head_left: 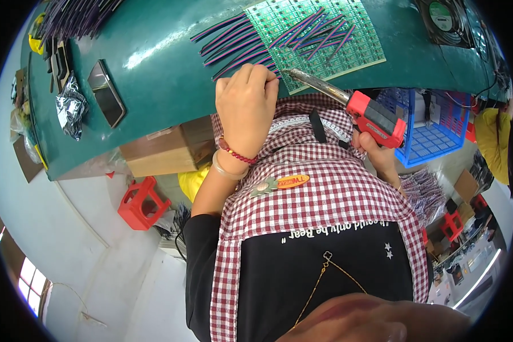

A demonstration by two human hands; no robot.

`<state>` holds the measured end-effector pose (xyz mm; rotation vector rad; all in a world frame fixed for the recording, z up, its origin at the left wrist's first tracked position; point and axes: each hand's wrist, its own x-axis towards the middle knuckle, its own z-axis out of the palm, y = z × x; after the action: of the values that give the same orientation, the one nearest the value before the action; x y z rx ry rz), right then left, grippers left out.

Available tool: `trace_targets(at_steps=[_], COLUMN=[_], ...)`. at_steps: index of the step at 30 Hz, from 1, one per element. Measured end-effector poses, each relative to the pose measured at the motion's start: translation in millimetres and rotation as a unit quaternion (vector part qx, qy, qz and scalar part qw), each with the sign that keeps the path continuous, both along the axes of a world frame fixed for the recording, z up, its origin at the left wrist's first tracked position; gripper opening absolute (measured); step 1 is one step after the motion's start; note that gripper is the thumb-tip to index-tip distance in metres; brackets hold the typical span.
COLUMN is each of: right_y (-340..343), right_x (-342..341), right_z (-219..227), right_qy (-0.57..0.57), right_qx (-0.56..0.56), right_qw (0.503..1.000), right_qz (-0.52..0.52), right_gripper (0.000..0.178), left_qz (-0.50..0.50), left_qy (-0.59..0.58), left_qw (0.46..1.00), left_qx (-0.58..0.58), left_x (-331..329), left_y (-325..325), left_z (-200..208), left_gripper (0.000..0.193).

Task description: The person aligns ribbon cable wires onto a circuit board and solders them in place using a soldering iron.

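My left hand (246, 102) is closed, its fingertips pinched at the near left edge of a green circuit board panel (366, 45). A thin pink-and-black wire seems to be held between them, though the fingers mostly hide it. My right hand (370, 149) is wrapped round the handle of a red-and-black soldering iron (376, 119). The iron's tip points left and sits just beside my left fingertips, over the panel's edge. Similar wires (225, 43) stick out in a row from the panel's left side. Several loose wires (319, 34) lie across its top.
On the green table (159, 85) are a phone (106, 94), crumpled foil (71, 107), cutter-like tools (60, 62) and a wire bundle (77, 17) at left. A black fan (443, 20) stands far right. A blue crate (430, 137), cardboard box (165, 151) and red stool (143, 202) are below.
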<state>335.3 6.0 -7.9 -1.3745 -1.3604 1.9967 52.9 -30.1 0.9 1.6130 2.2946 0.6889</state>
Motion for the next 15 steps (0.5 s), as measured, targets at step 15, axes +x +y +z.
trace_targets(at_steps=[15], right_y=[-2.6], right_x=[6.5], right_z=[2.5], right_qy=[-0.018], right_qx=[0.075], right_qw=[0.996], right_qz=[0.044], right_gripper=[0.027], left_qz=[0.002], left_qy=[-0.004], left_qw=[1.000], left_qx=[0.000], left_x=[0.1], left_y=[1.6], left_z=[-1.9], left_gripper=[0.014])
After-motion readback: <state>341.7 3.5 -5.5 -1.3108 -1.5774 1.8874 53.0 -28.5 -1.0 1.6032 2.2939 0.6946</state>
